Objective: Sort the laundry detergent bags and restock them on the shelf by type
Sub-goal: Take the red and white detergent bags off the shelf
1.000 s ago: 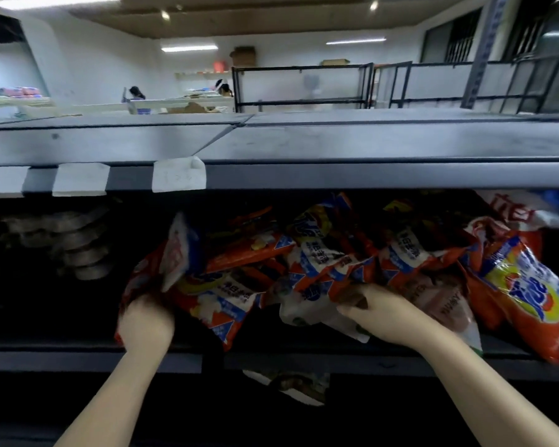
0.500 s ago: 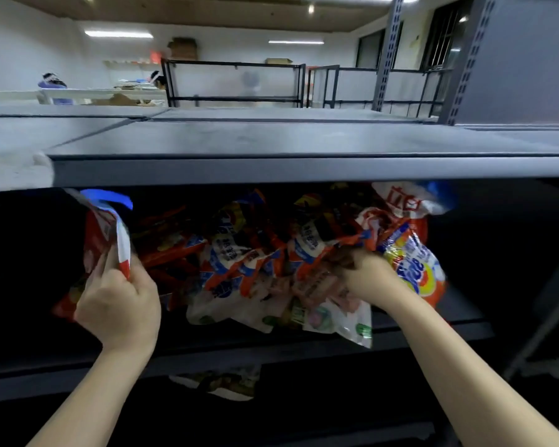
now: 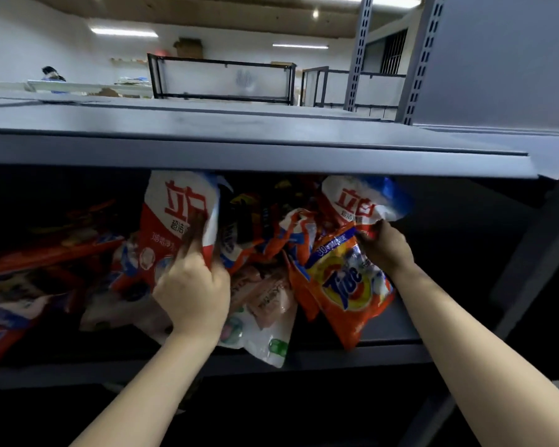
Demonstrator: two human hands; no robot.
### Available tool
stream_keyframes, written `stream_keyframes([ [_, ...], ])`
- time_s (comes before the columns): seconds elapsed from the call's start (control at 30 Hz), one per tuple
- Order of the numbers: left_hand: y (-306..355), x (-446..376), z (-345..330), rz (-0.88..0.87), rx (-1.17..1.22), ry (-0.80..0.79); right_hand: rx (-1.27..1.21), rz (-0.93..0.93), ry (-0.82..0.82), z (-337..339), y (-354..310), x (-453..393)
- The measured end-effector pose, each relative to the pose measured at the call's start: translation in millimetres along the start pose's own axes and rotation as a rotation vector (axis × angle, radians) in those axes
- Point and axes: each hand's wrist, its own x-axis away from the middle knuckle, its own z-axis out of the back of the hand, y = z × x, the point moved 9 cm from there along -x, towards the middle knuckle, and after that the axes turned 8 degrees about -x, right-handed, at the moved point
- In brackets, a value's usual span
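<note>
A heap of several detergent bags lies on the grey middle shelf (image 3: pixel 394 327). My left hand (image 3: pixel 192 291) grips a white-and-red bag (image 3: pixel 178 208) and holds it upright against the pile. My right hand (image 3: pixel 384 246) grips the lower edge of a second white-and-red bag (image 3: pixel 365 198) at the right end of the heap. Directly under that hand an orange Tide bag (image 3: pixel 349 285) leans out over the shelf's front edge. A pale bag with green marks (image 3: pixel 268 333) also hangs over the edge between my arms.
The upper shelf board (image 3: pixel 239 137) juts out just above the bags. Grey perforated uprights (image 3: pixel 417 59) stand at the right. More orange and blue bags (image 3: pixel 29 285) lie at the left. The shelf's right end is dark and bare. A person sits far off at the back left.
My left hand has carried its white-and-red bag to the right, up against the pile. My right hand moved up from the heap's middle onto the second white-and-red bag. The view shifted right.
</note>
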Motion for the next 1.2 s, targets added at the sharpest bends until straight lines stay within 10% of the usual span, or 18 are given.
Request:
stream_keyframes([
  [0.53, 33, 24, -72, -0.213, -0.185, -0.019, -0.679, -0.426, -0.222, -68, 83, -87],
  [0.9, 28, 17, -80, -0.122, -0.164, -0.15, -0.203, -0.075, 0.392, 46, 15, -43],
  [1.2, 26, 22, -28, 0.165, -0.098, -0.182, -0.139, -0.006, 0.546, 96, -6, 47],
])
